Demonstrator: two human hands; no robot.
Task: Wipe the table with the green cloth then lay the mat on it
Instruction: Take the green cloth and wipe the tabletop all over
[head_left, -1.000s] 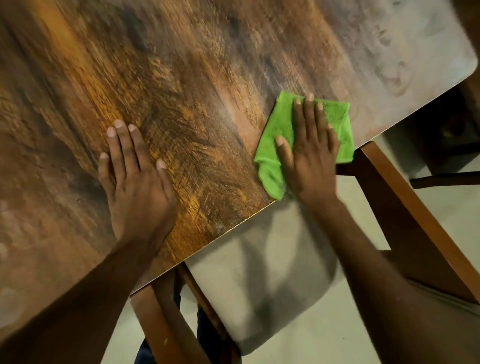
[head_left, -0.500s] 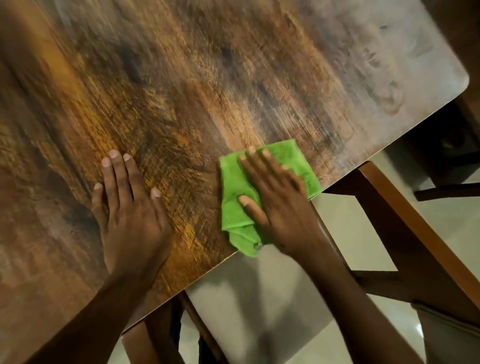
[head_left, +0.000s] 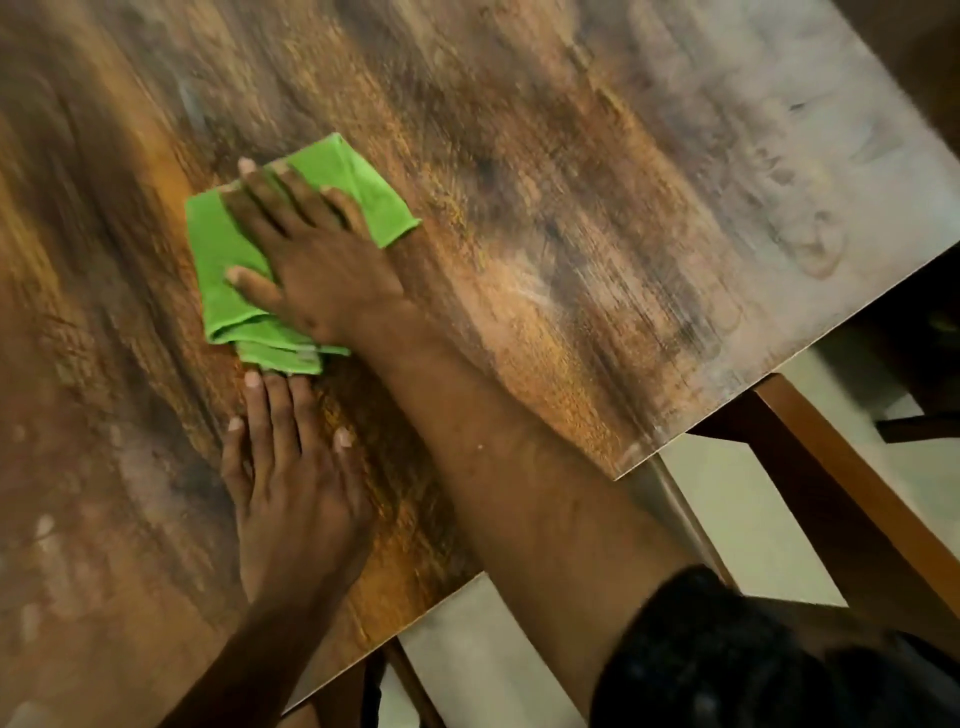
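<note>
A folded green cloth (head_left: 221, 260) lies on the brown wood-grain table (head_left: 597, 218), left of the middle. My right hand (head_left: 317, 265) presses flat on the cloth with its fingers spread, the forearm reaching across from the lower right. My left hand (head_left: 291, 483) rests flat on the table just below the cloth, its fingertips nearly touching the cloth's near edge. No mat is in view.
The table's near edge runs diagonally from the bottom left to the right side, ending in a corner at the upper right. Below it are a brown wooden table leg (head_left: 841, 467) and pale floor (head_left: 743, 530). A dark chair part (head_left: 919, 415) shows at the far right.
My right hand has slid the cloth left and away from the table's near edge, to just above my left hand. The left hand has stayed flat on the table.
</note>
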